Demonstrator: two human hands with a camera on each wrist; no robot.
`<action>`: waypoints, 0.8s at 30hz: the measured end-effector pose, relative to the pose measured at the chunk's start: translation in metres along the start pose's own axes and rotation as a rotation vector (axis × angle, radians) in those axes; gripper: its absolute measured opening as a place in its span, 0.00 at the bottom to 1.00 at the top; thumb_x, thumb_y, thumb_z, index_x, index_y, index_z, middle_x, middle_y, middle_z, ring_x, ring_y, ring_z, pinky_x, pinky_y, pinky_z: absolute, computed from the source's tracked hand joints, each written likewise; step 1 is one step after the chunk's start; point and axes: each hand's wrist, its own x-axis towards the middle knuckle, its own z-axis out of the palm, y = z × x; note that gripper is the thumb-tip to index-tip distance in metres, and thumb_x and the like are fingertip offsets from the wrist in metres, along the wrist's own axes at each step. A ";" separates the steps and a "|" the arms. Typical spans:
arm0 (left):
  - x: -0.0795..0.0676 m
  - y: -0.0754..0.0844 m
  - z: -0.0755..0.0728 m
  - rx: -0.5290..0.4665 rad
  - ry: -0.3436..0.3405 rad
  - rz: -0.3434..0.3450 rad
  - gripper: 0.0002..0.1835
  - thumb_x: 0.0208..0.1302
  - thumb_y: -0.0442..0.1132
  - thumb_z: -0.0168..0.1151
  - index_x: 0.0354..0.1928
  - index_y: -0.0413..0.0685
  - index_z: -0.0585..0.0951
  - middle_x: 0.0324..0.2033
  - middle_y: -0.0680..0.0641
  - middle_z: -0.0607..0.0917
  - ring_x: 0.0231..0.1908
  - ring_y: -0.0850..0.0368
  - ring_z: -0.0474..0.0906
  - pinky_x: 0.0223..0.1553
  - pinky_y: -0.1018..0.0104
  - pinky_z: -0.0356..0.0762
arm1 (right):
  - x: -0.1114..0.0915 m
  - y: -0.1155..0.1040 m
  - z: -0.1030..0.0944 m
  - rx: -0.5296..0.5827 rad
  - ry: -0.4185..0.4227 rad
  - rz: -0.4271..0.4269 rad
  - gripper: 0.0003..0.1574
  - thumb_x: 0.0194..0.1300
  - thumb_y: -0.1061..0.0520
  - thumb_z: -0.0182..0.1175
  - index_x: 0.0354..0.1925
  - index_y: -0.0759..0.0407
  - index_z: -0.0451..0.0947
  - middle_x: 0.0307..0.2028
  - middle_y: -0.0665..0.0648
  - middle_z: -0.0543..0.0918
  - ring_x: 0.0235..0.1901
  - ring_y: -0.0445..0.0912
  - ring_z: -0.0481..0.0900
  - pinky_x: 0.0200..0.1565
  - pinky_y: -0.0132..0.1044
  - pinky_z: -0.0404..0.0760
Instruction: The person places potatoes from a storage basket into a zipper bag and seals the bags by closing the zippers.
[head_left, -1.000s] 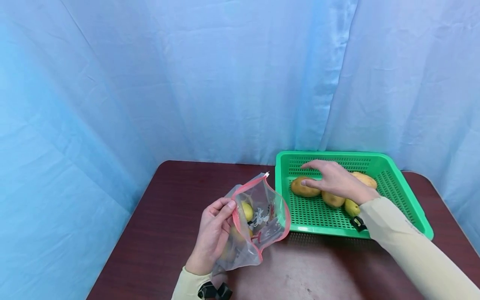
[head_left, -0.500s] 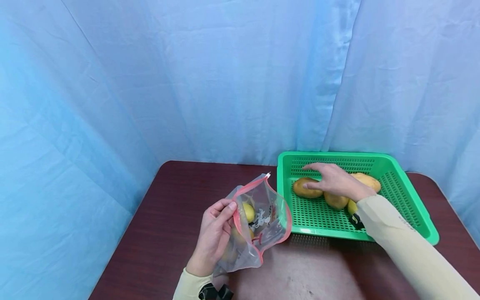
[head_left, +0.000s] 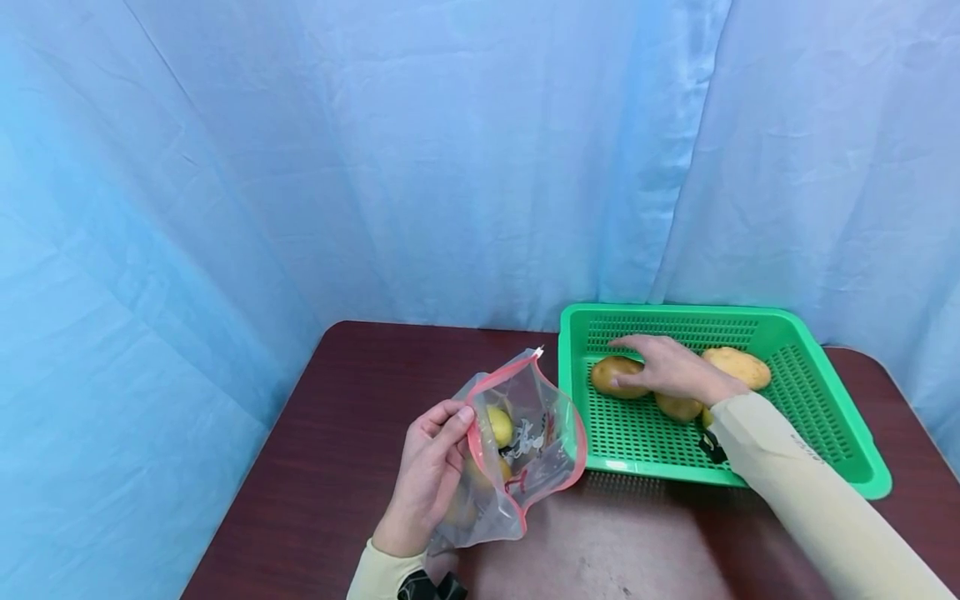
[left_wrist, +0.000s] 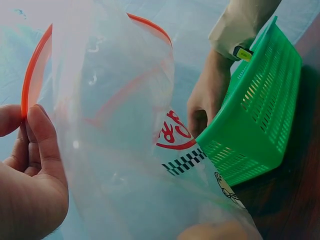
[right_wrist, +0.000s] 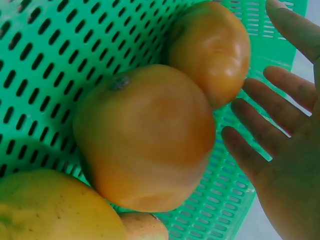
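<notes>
My left hand (head_left: 431, 475) pinches the pink-red rim of a clear zip bag (head_left: 551, 417) between thumb and fingers. The bag's mouth gapes, and yellow round fruit (head_left: 499, 426) shows inside. Over the green basket (head_left: 637, 433) my right hand (head_left: 667, 367) reaches with fingers spread and thumb apart. Its thumb overlaps a brown potato-like item (head_left: 607, 373) in the head view; whether they touch I cannot tell. The right wrist view has two smooth brownish-orange round items (right_wrist: 150, 135) beside the straight fingers, with a speckled yellow one (right_wrist: 50, 210) lower left.
Farther right in the basket lies a pale potato (head_left: 738, 367). Another brown item (head_left: 678, 408) sits under the right wrist. The basket stands on a dark red-brown table (head_left: 337, 417). Pale blue curtains (head_left: 465, 167) hang behind and at the left.
My right hand has come down slightly, closer to the leftmost brown item. The basket appears a little farther right in the head view. The left hand keeps its grip on the bag.
</notes>
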 end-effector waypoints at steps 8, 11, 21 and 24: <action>-0.002 0.001 -0.001 -0.002 -0.013 0.010 0.10 0.72 0.27 0.58 0.37 0.47 0.85 0.33 0.53 0.85 0.33 0.66 0.81 0.39 0.75 0.82 | 0.000 0.004 0.008 0.009 -0.017 0.019 0.46 0.64 0.42 0.73 0.70 0.65 0.71 0.65 0.68 0.77 0.63 0.64 0.74 0.59 0.62 0.75; -0.002 0.001 -0.001 -0.002 -0.012 0.012 0.10 0.72 0.27 0.57 0.38 0.47 0.84 0.33 0.53 0.84 0.33 0.66 0.81 0.38 0.75 0.82 | 0.001 0.006 0.011 -0.003 -0.020 0.017 0.46 0.63 0.43 0.73 0.70 0.64 0.71 0.65 0.68 0.77 0.60 0.62 0.76 0.56 0.59 0.77; -0.003 0.002 -0.001 0.004 -0.019 0.018 0.10 0.72 0.27 0.58 0.38 0.47 0.85 0.33 0.53 0.84 0.33 0.66 0.81 0.38 0.75 0.82 | 0.004 0.005 0.015 -0.032 -0.052 0.017 0.48 0.62 0.44 0.75 0.71 0.66 0.70 0.65 0.70 0.76 0.56 0.61 0.78 0.51 0.56 0.79; -0.003 0.002 -0.001 0.006 -0.016 0.021 0.10 0.72 0.26 0.58 0.38 0.47 0.85 0.33 0.53 0.84 0.33 0.66 0.81 0.38 0.75 0.82 | 0.005 0.005 0.015 -0.034 -0.061 0.010 0.47 0.62 0.46 0.74 0.70 0.67 0.70 0.63 0.69 0.78 0.55 0.61 0.79 0.50 0.57 0.79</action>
